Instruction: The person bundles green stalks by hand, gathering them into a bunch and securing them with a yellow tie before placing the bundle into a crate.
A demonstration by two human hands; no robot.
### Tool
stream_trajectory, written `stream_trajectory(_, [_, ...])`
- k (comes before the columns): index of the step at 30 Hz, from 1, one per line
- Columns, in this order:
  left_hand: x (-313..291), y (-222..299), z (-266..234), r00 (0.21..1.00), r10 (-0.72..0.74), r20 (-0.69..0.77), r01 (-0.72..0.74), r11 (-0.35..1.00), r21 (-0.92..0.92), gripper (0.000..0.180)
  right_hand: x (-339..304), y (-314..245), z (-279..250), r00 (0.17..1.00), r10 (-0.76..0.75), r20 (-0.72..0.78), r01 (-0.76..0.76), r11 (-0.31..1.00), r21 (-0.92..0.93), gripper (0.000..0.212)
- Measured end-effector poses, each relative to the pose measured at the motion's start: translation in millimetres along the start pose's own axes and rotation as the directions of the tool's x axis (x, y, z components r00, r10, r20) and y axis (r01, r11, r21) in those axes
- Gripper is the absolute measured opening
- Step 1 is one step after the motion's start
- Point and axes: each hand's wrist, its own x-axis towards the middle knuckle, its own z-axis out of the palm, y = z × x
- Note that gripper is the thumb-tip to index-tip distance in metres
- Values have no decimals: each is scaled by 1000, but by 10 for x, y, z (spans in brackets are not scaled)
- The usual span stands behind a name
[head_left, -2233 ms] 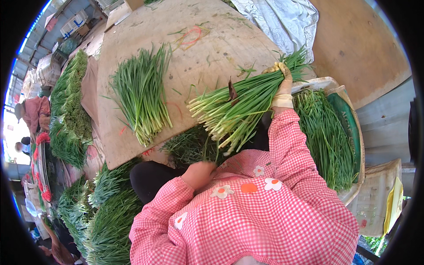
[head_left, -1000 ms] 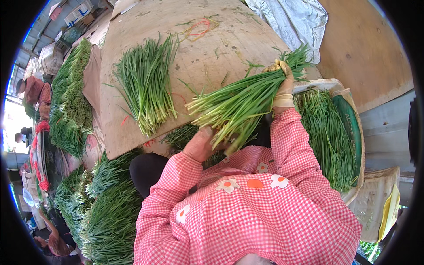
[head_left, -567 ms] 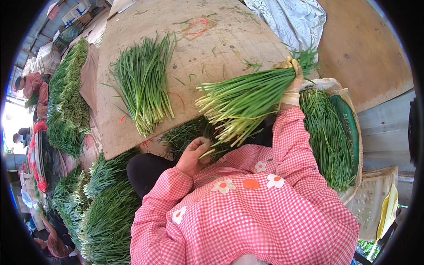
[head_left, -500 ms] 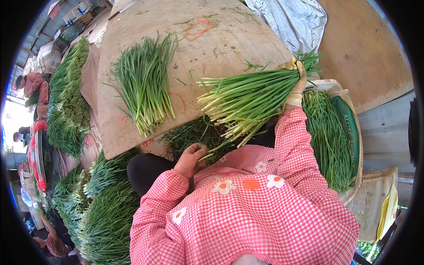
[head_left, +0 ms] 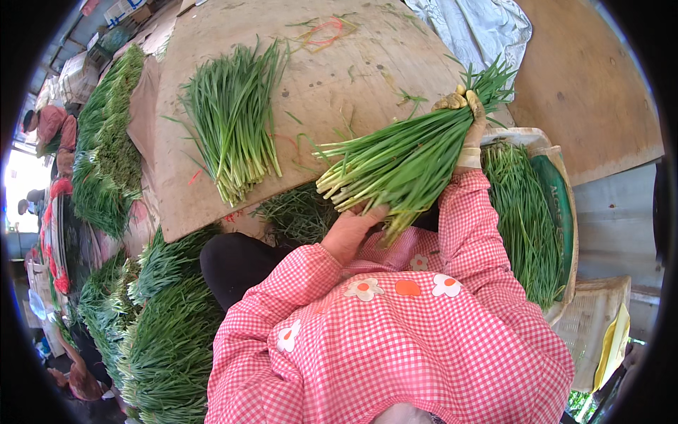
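Note:
A thick bunch of garlic chives point(head_left: 402, 159) slants over the board's near edge, pale stalk ends toward the left. My right hand point(head_left: 470, 124), in a stained, light-coloured glove, is closed round its leafy end. Below the pale ends, my bare left hand point(head_left: 357, 230) has its fingers closed on some lower stalks. The bunch partly hides those fingertips. Another bunch of garlic chives point(head_left: 233, 124) lies untied on the wooden board point(head_left: 311, 78), to the left.
Red and yellow ties point(head_left: 326, 32) and leaf scraps lie on the board. To my right stands a pale tub point(head_left: 571, 244) full of chives. Chive heaps point(head_left: 173, 346) are piled at left. Dark leaf trimmings point(head_left: 300, 212) lie below the board's edge. People work at far left.
My left hand has moved up and right from beside my lap to the stalks of the held bunch. The single stalk it pinched before no longer shows apart. My right hand keeps its grip.

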Motion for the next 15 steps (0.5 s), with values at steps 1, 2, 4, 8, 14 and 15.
stream_trajectory(1, [-24,18,4,1000,-15,-14,13,993,-116,39,6,-9,23,1000,6,-18,-6,1000,6,28])
stream_trajectory(2, [-57,49,10,999,-31,-26,24,973,-231,37,-1,-11,42,1000,-3,-30,3,1000,-6,26])
stream_trajectory(4, [-144,95,-62,995,-59,-84,45,985,-166,33,-9,1,95,999,-19,-51,17,999,-34,24])
stream_trajectory(8, [-303,-105,-581,956,-170,-239,196,976,92,37,43,-72,53,988,-86,-125,86,996,-4,21])
stream_trajectory(14, [-453,-267,-1014,957,8,-290,278,-307,910,35,93,-142,-59,971,-144,-192,138,989,-46,18])
stream_trajectory(15, [-512,-129,-864,952,98,-289,304,-409,861,36,88,-115,-52,966,-140,-216,130,990,-60,18])
